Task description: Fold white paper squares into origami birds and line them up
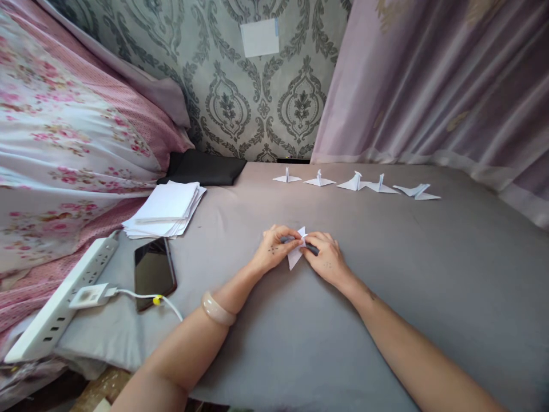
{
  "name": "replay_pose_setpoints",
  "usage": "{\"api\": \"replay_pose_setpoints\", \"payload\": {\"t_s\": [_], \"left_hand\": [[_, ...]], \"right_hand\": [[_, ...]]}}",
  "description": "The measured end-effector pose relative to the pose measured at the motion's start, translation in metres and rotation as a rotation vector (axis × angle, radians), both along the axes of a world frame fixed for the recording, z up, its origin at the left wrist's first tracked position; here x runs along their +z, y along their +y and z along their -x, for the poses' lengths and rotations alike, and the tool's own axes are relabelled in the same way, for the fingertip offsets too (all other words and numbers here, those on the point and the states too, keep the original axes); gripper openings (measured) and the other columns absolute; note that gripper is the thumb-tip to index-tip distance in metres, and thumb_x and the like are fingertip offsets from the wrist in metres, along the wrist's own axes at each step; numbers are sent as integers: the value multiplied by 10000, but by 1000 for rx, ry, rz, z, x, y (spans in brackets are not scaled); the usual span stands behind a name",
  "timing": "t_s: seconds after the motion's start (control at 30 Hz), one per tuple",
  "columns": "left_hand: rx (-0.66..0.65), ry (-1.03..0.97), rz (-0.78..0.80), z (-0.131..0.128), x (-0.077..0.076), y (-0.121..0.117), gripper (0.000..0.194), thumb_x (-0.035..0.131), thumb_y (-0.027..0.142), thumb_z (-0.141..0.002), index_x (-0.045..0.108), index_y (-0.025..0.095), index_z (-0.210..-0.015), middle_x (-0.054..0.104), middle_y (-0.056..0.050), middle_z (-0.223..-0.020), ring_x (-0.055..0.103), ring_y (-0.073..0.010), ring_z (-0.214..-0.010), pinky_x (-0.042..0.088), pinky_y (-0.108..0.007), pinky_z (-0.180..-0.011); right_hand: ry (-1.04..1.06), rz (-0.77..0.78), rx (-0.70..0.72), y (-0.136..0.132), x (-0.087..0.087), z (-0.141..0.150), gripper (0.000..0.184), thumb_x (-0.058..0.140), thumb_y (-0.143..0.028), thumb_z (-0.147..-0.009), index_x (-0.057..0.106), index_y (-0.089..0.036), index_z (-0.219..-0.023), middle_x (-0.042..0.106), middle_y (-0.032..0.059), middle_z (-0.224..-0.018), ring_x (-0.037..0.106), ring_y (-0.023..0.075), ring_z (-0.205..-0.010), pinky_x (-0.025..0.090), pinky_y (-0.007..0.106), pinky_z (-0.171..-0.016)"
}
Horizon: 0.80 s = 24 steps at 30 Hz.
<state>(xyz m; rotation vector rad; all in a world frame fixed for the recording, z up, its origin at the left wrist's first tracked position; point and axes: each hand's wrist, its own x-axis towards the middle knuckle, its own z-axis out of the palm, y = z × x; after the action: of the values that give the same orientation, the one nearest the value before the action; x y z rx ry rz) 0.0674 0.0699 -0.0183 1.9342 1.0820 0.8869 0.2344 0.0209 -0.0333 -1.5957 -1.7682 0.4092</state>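
Observation:
A small white folded paper piece [294,261] is held between both hands over the middle of the grey cloth surface. My left hand [274,249] pinches it from the left, with thumb and forefinger closed on its middle. From the right, my right hand [326,256] grips the same piece near its centre, fingers closed. One pointed end sticks out toward me and another away from me; the fingers hide the middle folds. Beyond the hands stands a row of several white folded paper birds [319,179], wings spread.
At the left lie a stack of white paper sheets [165,203], a dark phone [154,272], and a white power strip [64,297] with a plugged-in charger [90,296] and cable. A black folded item [203,167] rests behind the stack. Curtains hang on both sides.

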Motion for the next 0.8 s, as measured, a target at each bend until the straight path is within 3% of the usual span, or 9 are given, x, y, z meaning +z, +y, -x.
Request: {"api": "replay_pose_setpoints", "payload": {"t_s": [0.13, 0.3, 0.5, 0.8], "left_hand": [[-9, 33, -32, -1, 5, -3, 47, 689, 280, -827, 717, 243, -827, 733, -9, -886, 589, -214, -947, 400, -393, -934], [-17, 90, -83, -2, 3, -4, 67, 670, 304, -847, 711, 253, -864, 729, 6, -906, 583, -211, -966, 320, -425, -982], [-24, 96, -98, -1, 1, -3, 90, 656, 298, -856, 723, 275, -912, 743, 1, -963, 586, -213, -984, 285, -416, -995], [-24, 127, -156, -3, -3, -2, 95, 653, 283, -864, 732, 285, -917, 745, 2, -961, 593, -207, -986, 293, -403, -976]], "right_hand": [[127, -16, -86, -1, 12, -3, 258, 514, -176, -766, 648, -195, -985, 691, 77, -1003, 618, 211, -939, 458, 365, -869], [248, 85, -61, -2, 23, -1, 183, 494, -264, -789, 665, -200, -797, 708, 28, -758, 641, 167, -688, 497, 295, -683], [306, 121, -95, -4, 21, 3, 201, 511, -266, -753, 686, -203, -831, 742, 54, -896, 669, 187, -788, 498, 325, -763], [353, 166, -97, -3, 24, 2, 198, 525, -282, -748, 693, -195, -807, 738, 42, -786, 674, 185, -720, 499, 314, -719]]}}
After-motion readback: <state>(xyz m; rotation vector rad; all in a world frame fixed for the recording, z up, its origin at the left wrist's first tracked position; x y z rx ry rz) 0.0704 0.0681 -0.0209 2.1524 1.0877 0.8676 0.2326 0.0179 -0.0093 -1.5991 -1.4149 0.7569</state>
